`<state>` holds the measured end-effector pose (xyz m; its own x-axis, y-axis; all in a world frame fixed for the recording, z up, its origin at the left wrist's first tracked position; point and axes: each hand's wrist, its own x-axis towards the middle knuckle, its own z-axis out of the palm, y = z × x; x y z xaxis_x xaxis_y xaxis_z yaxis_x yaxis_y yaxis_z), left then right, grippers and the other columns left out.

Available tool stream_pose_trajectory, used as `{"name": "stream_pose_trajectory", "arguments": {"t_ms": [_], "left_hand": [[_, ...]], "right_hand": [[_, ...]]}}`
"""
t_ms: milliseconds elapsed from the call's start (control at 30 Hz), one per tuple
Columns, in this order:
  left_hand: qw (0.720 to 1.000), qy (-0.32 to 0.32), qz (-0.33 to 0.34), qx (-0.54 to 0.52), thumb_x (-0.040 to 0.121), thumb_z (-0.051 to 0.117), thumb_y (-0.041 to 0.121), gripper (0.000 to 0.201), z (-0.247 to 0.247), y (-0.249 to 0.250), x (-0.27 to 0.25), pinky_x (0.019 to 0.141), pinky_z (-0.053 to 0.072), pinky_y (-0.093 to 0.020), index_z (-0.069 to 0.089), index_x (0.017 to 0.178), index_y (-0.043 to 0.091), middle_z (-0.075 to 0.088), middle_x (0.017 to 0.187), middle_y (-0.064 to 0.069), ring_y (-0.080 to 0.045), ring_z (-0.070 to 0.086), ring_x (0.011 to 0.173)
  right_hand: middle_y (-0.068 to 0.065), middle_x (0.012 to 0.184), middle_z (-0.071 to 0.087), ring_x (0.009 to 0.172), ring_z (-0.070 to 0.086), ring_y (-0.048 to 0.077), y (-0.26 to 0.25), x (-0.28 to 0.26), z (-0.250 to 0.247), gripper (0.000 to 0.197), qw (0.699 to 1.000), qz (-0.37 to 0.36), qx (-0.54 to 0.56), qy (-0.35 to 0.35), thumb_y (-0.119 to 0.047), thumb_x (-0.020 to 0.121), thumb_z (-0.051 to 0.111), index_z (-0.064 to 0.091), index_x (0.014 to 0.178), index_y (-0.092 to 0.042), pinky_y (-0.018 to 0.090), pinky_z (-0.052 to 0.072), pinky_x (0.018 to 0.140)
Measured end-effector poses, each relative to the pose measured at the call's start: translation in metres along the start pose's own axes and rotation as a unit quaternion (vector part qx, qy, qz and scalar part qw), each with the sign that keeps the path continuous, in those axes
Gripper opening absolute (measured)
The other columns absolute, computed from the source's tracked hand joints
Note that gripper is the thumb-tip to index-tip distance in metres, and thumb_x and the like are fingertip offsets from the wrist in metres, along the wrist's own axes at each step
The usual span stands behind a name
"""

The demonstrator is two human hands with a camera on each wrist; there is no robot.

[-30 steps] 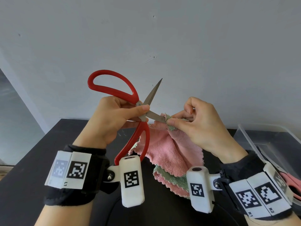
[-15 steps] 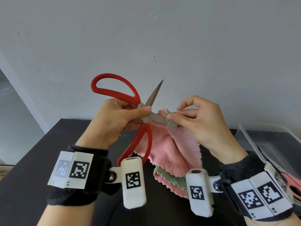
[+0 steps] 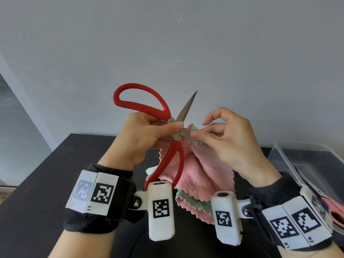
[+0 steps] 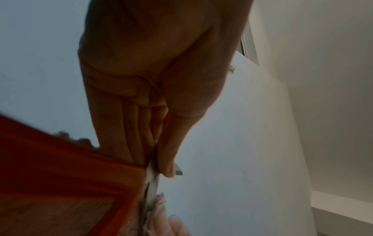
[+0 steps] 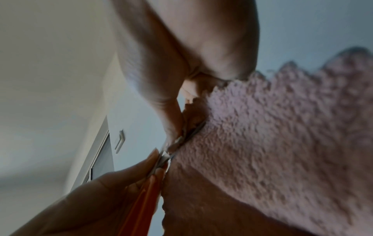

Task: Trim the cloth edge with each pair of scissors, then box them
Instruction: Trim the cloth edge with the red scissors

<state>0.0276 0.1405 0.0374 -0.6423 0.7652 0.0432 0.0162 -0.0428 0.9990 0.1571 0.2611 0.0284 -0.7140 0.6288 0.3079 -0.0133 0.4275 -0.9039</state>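
Observation:
My left hand [image 3: 149, 135] grips red-handled scissors [image 3: 167, 112] near their pivot, held up above the table with the blades spread wide; one blade [image 3: 187, 107] points up and to the right. The lower blade [image 3: 184, 132] runs into the top edge of a pink and green cloth [image 3: 201, 172]. My right hand [image 3: 221, 135] pinches that cloth edge just right of the blade, with the index finger lifted. In the right wrist view the cloth [image 5: 282, 143] hangs beside the blades [image 5: 181, 140]. The left wrist view shows my thumb on the scissors [image 4: 153, 175].
A clear plastic box [image 3: 305, 161] stands on the black table [image 3: 55, 183] at the right, with pink-handled scissors [image 3: 335, 207] inside it. A pale wall rises behind the table.
The scissors have risen a little. My right index finger has lifted off the cloth edge, and the cloth now hangs slightly higher.

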Motion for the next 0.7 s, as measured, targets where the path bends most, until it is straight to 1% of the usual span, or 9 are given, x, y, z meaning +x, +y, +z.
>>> {"name": "stream_pose_trajectory", "arguments": {"t_ms": [100, 233, 300, 400, 467, 533, 567, 633, 700], "left_hand": [[1.0, -0.001, -0.005, -0.008, 0.071, 0.072, 0.016, 0.02, 0.001, 0.0, 0.0, 0.057, 0.057, -0.023, 0.07, 0.084, 0.001, 0.075, 0.083, -0.017, -0.027, 0.073, 0.074], [1.0, -0.008, -0.006, -0.006, 0.065, 0.072, 0.021, 0.025, -0.002, 0.001, 0.0, 0.055, 0.056, -0.022, 0.07, 0.082, 0.003, 0.075, 0.081, -0.016, -0.026, 0.073, 0.073], [1.0, -0.012, -0.006, -0.006, 0.064, 0.072, 0.021, 0.026, -0.002, 0.001, 0.0, 0.053, 0.055, -0.02, 0.07, 0.083, 0.003, 0.075, 0.079, -0.014, -0.023, 0.073, 0.07], [1.0, -0.016, -0.011, -0.005, 0.067, 0.072, 0.017, 0.023, -0.003, 0.001, 0.0, 0.052, 0.053, -0.019, 0.068, 0.083, 0.001, 0.075, 0.076, -0.012, -0.021, 0.073, 0.067], [1.0, -0.023, -0.016, 0.006, 0.069, 0.072, 0.015, 0.023, -0.004, 0.001, -0.001, 0.055, 0.055, -0.02, 0.068, 0.085, 0.0, 0.075, 0.08, -0.014, -0.025, 0.074, 0.072], [0.999, -0.025, -0.016, 0.017, 0.066, 0.073, 0.016, 0.027, -0.004, 0.001, -0.001, 0.057, 0.056, -0.022, 0.068, 0.087, -0.001, 0.075, 0.083, -0.016, -0.027, 0.074, 0.075], [0.999, -0.021, -0.014, 0.02, 0.064, 0.073, 0.017, 0.028, -0.005, 0.001, -0.001, 0.058, 0.057, -0.022, 0.068, 0.086, 0.0, 0.075, 0.083, -0.016, -0.026, 0.074, 0.075], [1.0, -0.007, -0.013, 0.023, 0.063, 0.074, 0.016, 0.025, -0.007, 0.001, -0.001, 0.058, 0.057, -0.022, 0.068, 0.083, 0.002, 0.075, 0.08, -0.014, -0.023, 0.074, 0.073], [1.0, 0.004, -0.013, 0.025, 0.069, 0.073, 0.012, 0.018, -0.009, 0.001, 0.0, 0.059, 0.057, -0.022, 0.069, 0.083, 0.003, 0.074, 0.079, -0.013, -0.021, 0.073, 0.072]], "right_hand": [[-0.006, 0.07, 0.075, 0.061, 0.069, 0.002, 0.002, 0.0, 0.002, 0.022, 1.0, -0.008, 0.013, 0.015, -0.015, 0.077, 0.078, 0.06, 0.089, -0.012, 0.009, 0.047, 0.058], [-0.007, 0.07, 0.074, 0.063, 0.068, -0.002, 0.004, 0.001, 0.004, 0.012, 1.0, -0.018, 0.005, 0.011, -0.015, 0.079, 0.077, 0.069, 0.087, -0.015, 0.006, 0.046, 0.061], [-0.008, 0.071, 0.074, 0.065, 0.069, -0.002, 0.005, 0.002, 0.004, 0.009, 1.0, -0.017, 0.004, 0.005, -0.016, 0.079, 0.077, 0.071, 0.085, -0.017, 0.007, 0.047, 0.063], [-0.006, 0.073, 0.075, 0.071, 0.071, 0.001, 0.006, 0.003, 0.001, 0.007, 1.0, -0.008, -0.003, -0.015, -0.017, 0.079, 0.076, 0.073, 0.085, -0.019, 0.011, 0.052, 0.071], [-0.004, 0.077, 0.076, 0.075, 0.072, 0.004, 0.007, 0.003, -0.002, 0.009, 0.999, 0.0, -0.003, -0.041, -0.015, 0.079, 0.076, 0.073, 0.086, -0.019, 0.016, 0.055, 0.076], [-0.004, 0.08, 0.076, 0.078, 0.073, 0.006, 0.007, 0.003, -0.004, 0.012, 0.998, 0.0, -0.011, -0.065, -0.012, 0.079, 0.075, 0.073, 0.088, -0.02, 0.018, 0.056, 0.077], [-0.004, 0.081, 0.076, 0.077, 0.072, 0.006, 0.007, 0.003, -0.005, 0.013, 0.998, 0.0, -0.015, -0.068, -0.011, 0.079, 0.075, 0.073, 0.088, -0.02, 0.018, 0.056, 0.075], [-0.006, 0.079, 0.076, 0.076, 0.072, 0.002, 0.007, 0.005, -0.009, 0.013, 0.999, 0.002, -0.01, -0.047, -0.01, 0.078, 0.076, 0.073, 0.088, -0.019, 0.012, 0.053, 0.071], [-0.012, 0.078, 0.075, 0.075, 0.07, -0.003, 0.007, 0.006, -0.013, 0.013, 1.0, -0.004, -0.009, -0.019, -0.012, 0.077, 0.077, 0.073, 0.085, -0.021, 0.006, 0.049, 0.068]]}}
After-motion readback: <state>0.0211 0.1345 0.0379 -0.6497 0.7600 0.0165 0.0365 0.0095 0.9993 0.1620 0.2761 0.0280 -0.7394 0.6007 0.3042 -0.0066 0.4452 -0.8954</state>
